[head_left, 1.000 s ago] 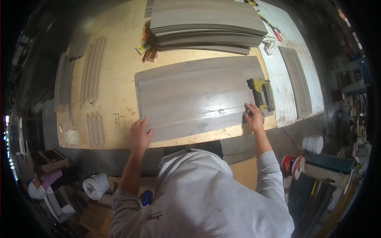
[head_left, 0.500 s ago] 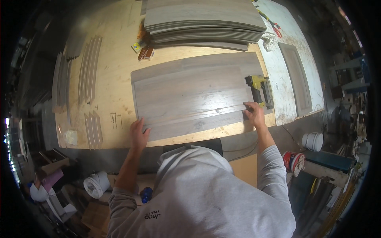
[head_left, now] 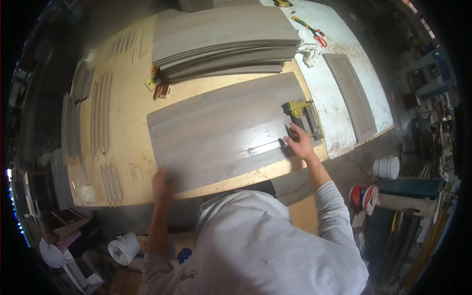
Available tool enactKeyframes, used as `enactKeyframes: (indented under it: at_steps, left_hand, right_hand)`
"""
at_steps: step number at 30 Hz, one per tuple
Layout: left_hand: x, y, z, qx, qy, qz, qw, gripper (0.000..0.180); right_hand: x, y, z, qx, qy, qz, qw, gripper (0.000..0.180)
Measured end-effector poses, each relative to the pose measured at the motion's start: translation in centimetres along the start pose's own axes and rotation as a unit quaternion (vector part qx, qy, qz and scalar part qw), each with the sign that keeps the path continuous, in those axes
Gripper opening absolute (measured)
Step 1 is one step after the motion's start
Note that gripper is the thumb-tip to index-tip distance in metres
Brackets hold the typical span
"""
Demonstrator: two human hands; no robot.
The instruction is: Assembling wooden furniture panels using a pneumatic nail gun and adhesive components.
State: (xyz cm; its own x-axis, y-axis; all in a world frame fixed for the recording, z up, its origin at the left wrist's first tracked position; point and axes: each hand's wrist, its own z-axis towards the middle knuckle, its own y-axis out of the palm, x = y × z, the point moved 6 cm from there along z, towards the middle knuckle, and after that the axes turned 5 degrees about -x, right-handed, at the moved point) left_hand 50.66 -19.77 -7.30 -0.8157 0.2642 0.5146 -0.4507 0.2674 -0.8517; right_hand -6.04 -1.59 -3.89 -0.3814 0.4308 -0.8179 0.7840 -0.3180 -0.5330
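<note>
A wide grey wood-grain panel (head_left: 221, 125) lies flat on the table in front of me. My left hand (head_left: 163, 185) is at its near left corner, slightly blurred, thumb apart from the fingers. Over the panel's right part, my right hand (head_left: 301, 143) has its thumb and fingers spread. A yellow and black nail gun (head_left: 298, 109) rests on the panel's right end, just beyond the right fingertips. Whether those fingertips touch it or the panel, I cannot tell.
A stack of similar panels (head_left: 226, 37) stands behind. Thin strips (head_left: 101, 113) lie at the left, small boxes (head_left: 161, 91) by the stack. On the white surface at the right are a framed panel (head_left: 350, 96), a rag (head_left: 309, 55) and a red-handled tool (head_left: 319, 39). Buckets (head_left: 386, 167) stand below.
The view has shifted, so the table sits lower and farther left. My right hand has moved from near the panel's front edge farther in, closer to the nail gun. My left hand stays by the corner.
</note>
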Motion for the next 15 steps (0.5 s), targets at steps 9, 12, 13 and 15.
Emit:
enactKeyframes:
  at_steps: [9, 12, 13, 15]
  left_hand:
    - [0.3, 8.8, -9.8, 0.192, -0.016, 0.202, 0.960, 0.043]
    - [3.6, 15.8, -9.7, 0.058, -0.224, -0.538, 0.811, 0.037]
    - [6.8, 16.6, -9.0, 0.034, -0.202, -0.660, 0.723, 0.039]
    - [14.3, 14.4, -6.2, 0.042, -0.236, -0.716, 0.655, 0.046]
  right_hand:
    - [-1.8, -3.4, 8.4, 0.160, -0.035, -0.244, 0.956, 0.045]
    - [-6.1, 0.1, 13.4, 0.057, -0.187, -0.217, 0.956, 0.039]
    - [-8.4, 2.2, 14.5, 0.022, -0.204, -0.229, 0.952, 0.036]
    - [-10.3, 6.8, 17.3, -0.115, -0.218, -0.247, 0.937, 0.042]
